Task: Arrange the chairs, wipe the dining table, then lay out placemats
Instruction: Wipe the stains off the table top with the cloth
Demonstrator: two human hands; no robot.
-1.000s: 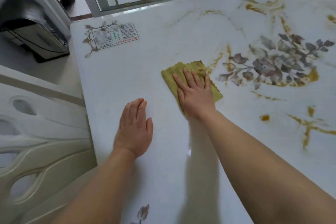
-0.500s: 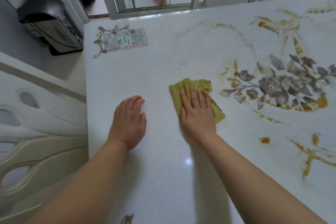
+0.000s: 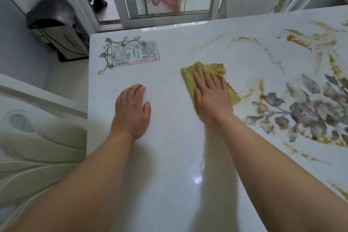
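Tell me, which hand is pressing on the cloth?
The right hand lies flat on the yellow-green cloth; the left hand rests on the bare dining table.

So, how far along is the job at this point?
Chairs: a chair stands close by the left edge of the table and a second chair at the far side, so that step looks done, though not every seat shows. In hand: the right hand presses a cloth on the table, wiping; the left hand rests flat beside it. Left: no placemats are in view, so laying them out is to come.
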